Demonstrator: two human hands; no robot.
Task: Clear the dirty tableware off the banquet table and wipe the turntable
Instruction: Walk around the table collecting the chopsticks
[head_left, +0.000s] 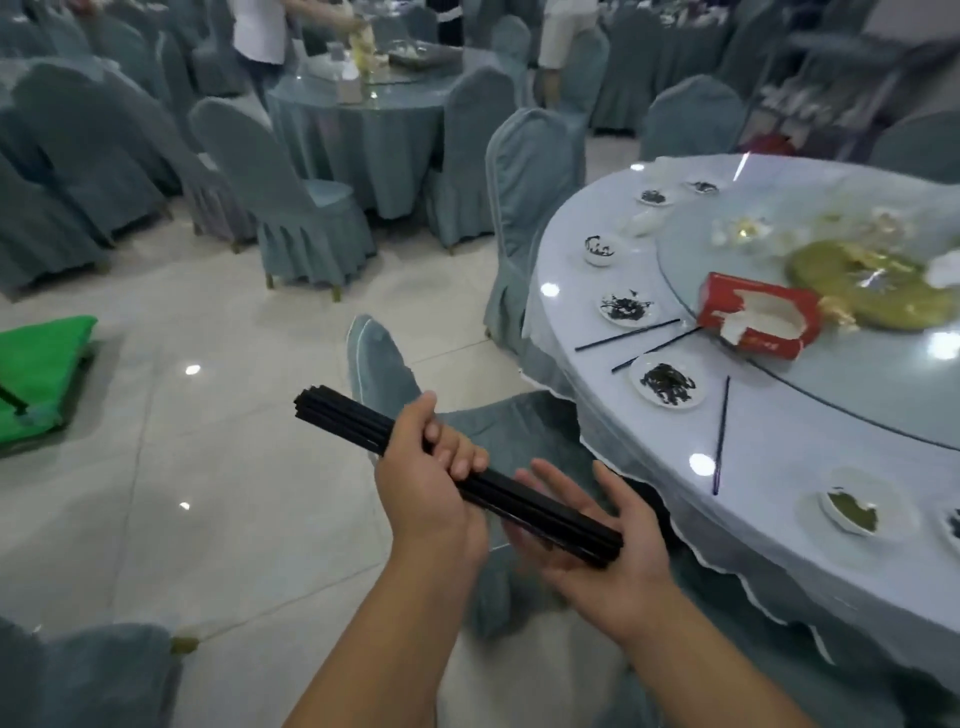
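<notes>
Left hand: your left hand (428, 480) curls round a bundle of black chopsticks (540, 512).
Right hand: your right hand (602, 540) lies flat under its end.
Saucers: white saucers (667, 383) along the table's near edge hold dark scraps.
Box: red tissue box (753, 317), torn open, at the glass turntable's (852, 395) rim.

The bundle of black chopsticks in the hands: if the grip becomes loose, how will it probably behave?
The bundle of thin black chopsticks looks stiff and smooth, so single sticks could slide out endwise. Only the left hand grips it; the right hand lies open under the near end, so that end may fan apart. Being straight and slender, dropped sticks would likely scatter on the glossy tiled floor.
</notes>
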